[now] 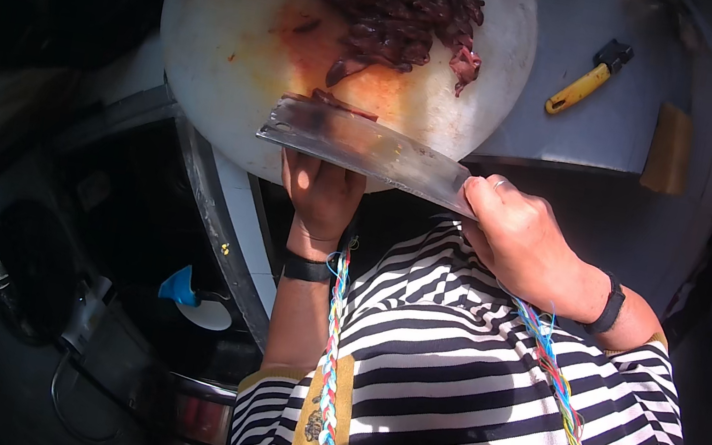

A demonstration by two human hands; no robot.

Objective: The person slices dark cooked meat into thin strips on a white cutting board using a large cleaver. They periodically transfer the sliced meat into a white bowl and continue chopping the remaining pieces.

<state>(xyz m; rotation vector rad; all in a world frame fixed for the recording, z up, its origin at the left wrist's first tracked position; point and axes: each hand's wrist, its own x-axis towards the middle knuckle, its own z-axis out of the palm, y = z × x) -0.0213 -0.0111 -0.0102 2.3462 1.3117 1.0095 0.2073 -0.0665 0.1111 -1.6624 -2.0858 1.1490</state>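
A cleaver (368,147) with a broad metal blade is gripped in my right hand (521,235), its blade reaching left over the near edge of a round white chopping board (214,60). My left hand (324,193) is at the board's near edge, partly under the blade; its fingertips are hidden, so I cannot tell whether it holds anything. A thin strip of dark red meat (340,104) lies along the far edge of the blade. Farther back on the board spreads a heap of dark red sliced raw meat (396,12), with reddish juice stains around it.
A peeler-like tool with a yellow handle (578,89) and black head lies on the grey surface (592,141) right of the board. A brown block (669,150) stands at that surface's right end. At lower left are a blue object (180,285) and a metal-edged frame (211,213).
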